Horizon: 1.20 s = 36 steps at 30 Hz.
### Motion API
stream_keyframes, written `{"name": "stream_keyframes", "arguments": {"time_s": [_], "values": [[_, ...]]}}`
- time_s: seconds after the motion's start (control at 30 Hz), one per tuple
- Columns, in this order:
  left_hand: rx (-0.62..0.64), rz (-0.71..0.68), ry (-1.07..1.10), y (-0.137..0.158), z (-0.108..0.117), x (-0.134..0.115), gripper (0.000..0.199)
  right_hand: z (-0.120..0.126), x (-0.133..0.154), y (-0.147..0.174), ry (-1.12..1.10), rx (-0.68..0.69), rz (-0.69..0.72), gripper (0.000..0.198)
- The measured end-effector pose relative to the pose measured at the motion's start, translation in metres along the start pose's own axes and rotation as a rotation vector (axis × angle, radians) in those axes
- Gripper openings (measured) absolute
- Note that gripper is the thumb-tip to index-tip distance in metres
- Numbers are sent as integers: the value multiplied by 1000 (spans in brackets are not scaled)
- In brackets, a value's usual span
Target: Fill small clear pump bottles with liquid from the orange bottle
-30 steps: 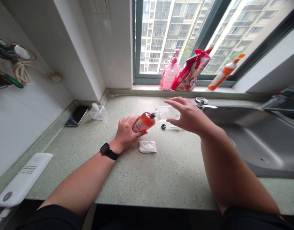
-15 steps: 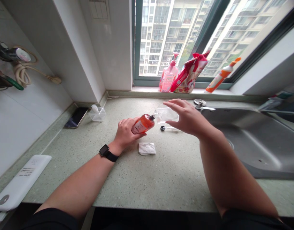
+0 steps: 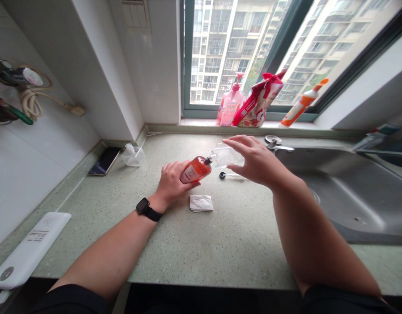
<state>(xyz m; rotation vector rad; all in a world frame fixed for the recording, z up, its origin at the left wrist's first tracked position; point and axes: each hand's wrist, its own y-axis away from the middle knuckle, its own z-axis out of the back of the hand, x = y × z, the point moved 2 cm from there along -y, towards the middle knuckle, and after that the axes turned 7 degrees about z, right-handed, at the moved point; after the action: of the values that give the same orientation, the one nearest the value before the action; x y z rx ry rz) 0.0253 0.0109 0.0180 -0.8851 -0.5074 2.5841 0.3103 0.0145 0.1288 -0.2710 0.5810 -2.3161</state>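
My left hand [image 3: 172,181] is closed around a bottle of orange-red liquid [image 3: 197,170] with a pale label, tilted with its black-ringed neck to the upper right. In my right hand [image 3: 255,159] is a clear bottle [image 3: 229,156], lying on its side between thumb and fingers. Its neck points left and meets the mouth of the orange-red bottle, or comes very close to it. Below the clear bottle a black cap with a clear tube [image 3: 223,175] lies on the counter. A folded white tissue [image 3: 201,203] rests just below the orange-red bottle.
A clear pump bottle [image 3: 133,155] and a phone [image 3: 105,161] are at the back left. A white power bank [image 3: 30,248] lies at the left edge. The steel sink [image 3: 361,192] is to my right. A pink pump bottle [image 3: 230,107], red bag [image 3: 259,102] and orange-white bottle [image 3: 300,107] line the sill.
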Motion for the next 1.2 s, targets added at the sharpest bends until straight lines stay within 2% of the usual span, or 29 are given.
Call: {"name": "stream_keyframes", "arguments": {"time_s": [0.53, 0.8, 1.2], "values": [[-5, 0, 12, 0, 0, 1, 85, -1, 3, 0, 41, -19, 23, 68], [2, 9, 18, 0, 0, 1, 84, -2, 1, 0, 46, -7, 22, 75], [5, 8, 27, 0, 1, 0, 82, -2, 5, 0, 43, -11, 20, 71]]}}
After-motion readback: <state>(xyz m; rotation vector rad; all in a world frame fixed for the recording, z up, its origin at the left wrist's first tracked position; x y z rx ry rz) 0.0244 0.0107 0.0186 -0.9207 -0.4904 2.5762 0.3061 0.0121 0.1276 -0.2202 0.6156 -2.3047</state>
